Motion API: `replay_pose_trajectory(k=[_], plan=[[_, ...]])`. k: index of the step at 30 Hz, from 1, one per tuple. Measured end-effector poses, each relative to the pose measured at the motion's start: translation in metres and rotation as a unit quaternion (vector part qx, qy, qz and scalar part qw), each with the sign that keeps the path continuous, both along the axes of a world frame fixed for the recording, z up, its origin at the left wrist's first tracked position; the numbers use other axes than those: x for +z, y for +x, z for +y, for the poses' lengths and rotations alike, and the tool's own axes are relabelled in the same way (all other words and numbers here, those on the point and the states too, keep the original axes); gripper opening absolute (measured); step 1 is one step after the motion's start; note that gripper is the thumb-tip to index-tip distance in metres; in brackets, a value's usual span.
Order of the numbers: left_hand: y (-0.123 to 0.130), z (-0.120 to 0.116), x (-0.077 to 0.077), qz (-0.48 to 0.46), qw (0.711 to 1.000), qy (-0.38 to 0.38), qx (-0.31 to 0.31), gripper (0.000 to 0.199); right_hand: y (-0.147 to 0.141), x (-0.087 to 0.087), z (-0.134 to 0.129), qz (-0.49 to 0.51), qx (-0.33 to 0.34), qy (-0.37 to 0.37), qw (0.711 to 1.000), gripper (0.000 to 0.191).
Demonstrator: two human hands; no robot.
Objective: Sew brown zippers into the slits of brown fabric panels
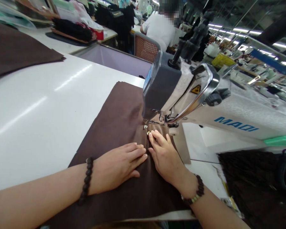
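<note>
- Pressing your left hand (118, 167) flat on the brown fabric (109, 127), just left of the zipper (147, 140)
- Resting your right hand (164, 156) just across the zipper, fingertips at its metal pull (148, 133); you cannot tell if they pinch it
- Wearing a beaded bracelet (87, 179) on your left wrist
- Zipper meets the presser foot (146, 124) of the sewing machine (181, 92)
- Fabric lies on the white counter (38, 121)
</note>
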State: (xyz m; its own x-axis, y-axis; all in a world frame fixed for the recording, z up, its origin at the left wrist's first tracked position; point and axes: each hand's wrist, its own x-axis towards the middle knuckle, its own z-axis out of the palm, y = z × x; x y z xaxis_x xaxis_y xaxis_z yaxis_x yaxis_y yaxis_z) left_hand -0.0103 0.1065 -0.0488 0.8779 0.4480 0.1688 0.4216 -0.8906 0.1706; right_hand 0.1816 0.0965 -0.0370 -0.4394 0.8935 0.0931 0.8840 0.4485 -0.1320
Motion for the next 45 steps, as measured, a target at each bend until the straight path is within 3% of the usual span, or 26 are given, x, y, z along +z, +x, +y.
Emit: replay_pose_trajectory(k=[17,24,28,33,39,45], plan=[[0.001,0.035,0.007,0.01,1.0,0.012,-0.02,0.037,0.003,-0.003,0.033,0.006,0.004,0.016,1.0,0.039],[0.0,0.048,0.007,-0.011,0.999,0.023,-0.039,0.033,0.004,-0.002,0.044,0.024,-0.003,-0.015,1.0,0.032],[-0.001,0.047,0.003,-0.026,0.999,0.022,-0.035,0.027,0.006,-0.002,0.047,0.039,0.004,-0.036,0.999,0.027],[0.001,0.037,-0.002,-0.028,0.999,0.031,-0.007,0.022,0.003,0.0,0.044,0.022,-0.038,-0.01,0.999,0.027],[0.007,0.028,0.007,-0.009,0.999,0.029,0.029,0.044,0.001,0.001,0.043,0.022,-0.047,-0.015,0.999,0.028],[0.007,0.03,0.008,0.003,0.999,0.019,0.029,0.041,0.004,0.0,0.045,0.074,-0.028,-0.049,0.996,0.028]])
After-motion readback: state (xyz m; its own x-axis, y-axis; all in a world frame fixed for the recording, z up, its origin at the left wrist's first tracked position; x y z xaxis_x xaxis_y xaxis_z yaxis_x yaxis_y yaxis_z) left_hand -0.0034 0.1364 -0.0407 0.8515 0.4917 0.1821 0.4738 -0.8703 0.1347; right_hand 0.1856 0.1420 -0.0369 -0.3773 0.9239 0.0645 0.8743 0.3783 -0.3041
